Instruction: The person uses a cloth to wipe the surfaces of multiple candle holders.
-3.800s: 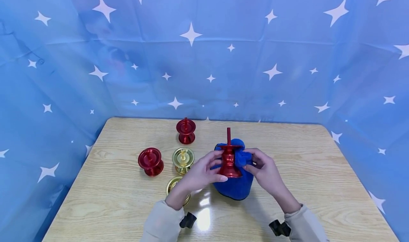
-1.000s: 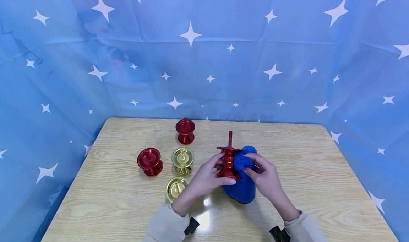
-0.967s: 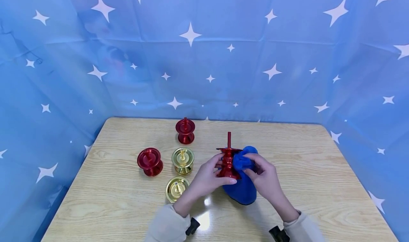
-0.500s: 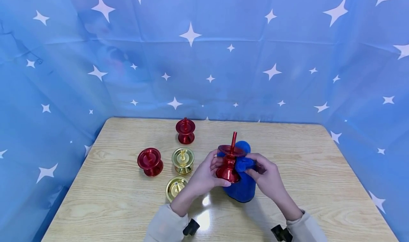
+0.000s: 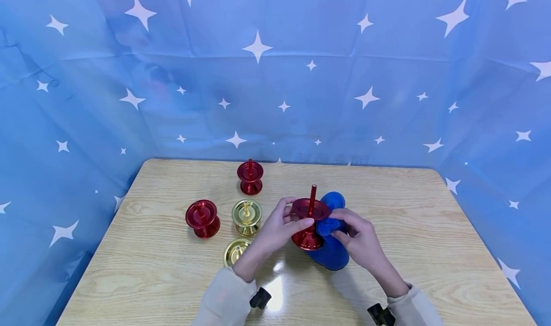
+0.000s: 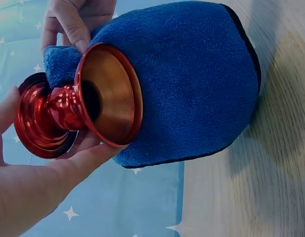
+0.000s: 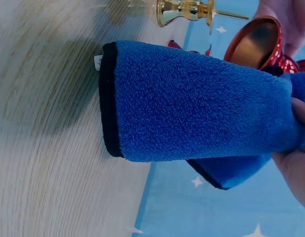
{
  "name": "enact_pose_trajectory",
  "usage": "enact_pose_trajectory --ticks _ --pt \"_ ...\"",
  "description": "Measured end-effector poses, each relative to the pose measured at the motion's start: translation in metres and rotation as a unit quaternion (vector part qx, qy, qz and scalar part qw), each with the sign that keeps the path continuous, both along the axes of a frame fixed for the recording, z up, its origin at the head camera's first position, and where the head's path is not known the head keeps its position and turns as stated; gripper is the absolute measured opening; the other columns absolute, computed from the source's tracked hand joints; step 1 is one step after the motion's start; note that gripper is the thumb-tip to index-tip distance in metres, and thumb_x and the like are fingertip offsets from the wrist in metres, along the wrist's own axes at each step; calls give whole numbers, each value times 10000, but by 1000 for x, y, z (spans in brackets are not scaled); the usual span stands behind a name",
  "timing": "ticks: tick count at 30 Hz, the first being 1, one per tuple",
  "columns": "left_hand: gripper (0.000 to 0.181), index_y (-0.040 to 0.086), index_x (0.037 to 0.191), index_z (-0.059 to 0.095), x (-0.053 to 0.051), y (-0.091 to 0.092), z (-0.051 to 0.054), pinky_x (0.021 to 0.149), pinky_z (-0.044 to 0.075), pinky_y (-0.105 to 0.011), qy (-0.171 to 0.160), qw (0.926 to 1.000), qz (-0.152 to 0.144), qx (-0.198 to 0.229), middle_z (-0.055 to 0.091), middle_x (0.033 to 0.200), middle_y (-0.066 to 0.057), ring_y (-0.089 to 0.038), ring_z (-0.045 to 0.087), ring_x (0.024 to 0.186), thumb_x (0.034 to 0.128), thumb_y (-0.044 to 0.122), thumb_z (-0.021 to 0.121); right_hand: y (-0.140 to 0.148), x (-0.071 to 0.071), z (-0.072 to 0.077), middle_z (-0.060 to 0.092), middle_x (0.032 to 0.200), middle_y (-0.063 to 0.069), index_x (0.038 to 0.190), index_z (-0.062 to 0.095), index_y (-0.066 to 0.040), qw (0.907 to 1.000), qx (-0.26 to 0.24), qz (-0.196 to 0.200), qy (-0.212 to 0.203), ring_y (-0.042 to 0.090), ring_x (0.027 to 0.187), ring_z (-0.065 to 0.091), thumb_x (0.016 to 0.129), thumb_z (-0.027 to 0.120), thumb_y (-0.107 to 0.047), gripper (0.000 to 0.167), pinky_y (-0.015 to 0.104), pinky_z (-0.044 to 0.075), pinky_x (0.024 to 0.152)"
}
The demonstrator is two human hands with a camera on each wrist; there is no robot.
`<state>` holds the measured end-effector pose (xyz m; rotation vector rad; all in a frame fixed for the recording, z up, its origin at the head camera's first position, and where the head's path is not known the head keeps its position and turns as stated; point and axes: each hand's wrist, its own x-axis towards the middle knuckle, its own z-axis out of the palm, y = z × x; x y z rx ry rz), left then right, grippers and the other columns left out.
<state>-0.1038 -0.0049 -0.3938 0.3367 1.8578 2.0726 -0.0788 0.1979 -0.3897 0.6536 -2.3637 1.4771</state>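
Observation:
My left hand [image 5: 275,228] grips a shiny red metal candle holder [image 5: 308,240] above the table, its thumb near the dish and its fingers behind. The holder has a flared base, a narrow waist, a wide dish and a thin upright spike. In the left wrist view the base's hollow underside [image 6: 112,94] faces the camera. My right hand [image 5: 359,237] pinches a bunched part of a blue plush cloth [image 5: 329,254] against the holder's waist. The rest of the cloth [image 7: 192,103] hangs down, showing its black edging in the right wrist view.
Two more red candle holders stand on the wooden table [image 5: 142,268], one at the back [image 5: 250,177] and one at the left [image 5: 202,218]. Two gold holders stand nearer, one [image 5: 247,216] whole in view, the other [image 5: 234,252] partly behind the left forearm. A blue starry curtain [image 5: 275,91] surrounds the table.
Over the last second the held candle holder has tilted so its dish top shows more, and has sunk slightly. My left thumb has moved from its base up toward the dish. The cloth stays against it.

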Motion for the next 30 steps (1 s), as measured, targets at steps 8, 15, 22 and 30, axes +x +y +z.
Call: enact_pose_trajectory --ticks 8,15,22,30 --pt "614 -14 1317 342 -2 3 0 861 473 -345 -147 9997 75 192 519 1180 -158 -255 532 1053 819 110 678 4 -4 -6 626 968 107 942 643 -12 9987 409 22 307 32 948 541 648 608 290 423 150 491 681" --pt "701 -47 1364 295 -4 6 -1 882 457 -348 -42 10000 49 9 486 1222 -163 -274 512 1088 783 20 681 12 -7 -8 636 1002 83 948 660 -50 9942 956 -32 493 99 970 567 640 650 263 439 137 478 744" --pt "721 -60 1317 294 -4 12 -15 893 460 -350 193 9970 734 -141 456 1260 -207 -333 470 1148 720 -105 696 29 -12 -1 640 1001 57 960 663 -64 9882 1437 -399 360 96 920 584 655 650 241 432 181 504 682" --pt "747 -58 1291 306 -8 14 -43 990 353 -439 430 9829 1552 -891 458 1259 -244 -357 436 1177 676 -94 728 51 -13 5 627 1014 128 1024 641 -20 9845 1489 -928 49 4 773 523 705 623 217 399 180 456 562"
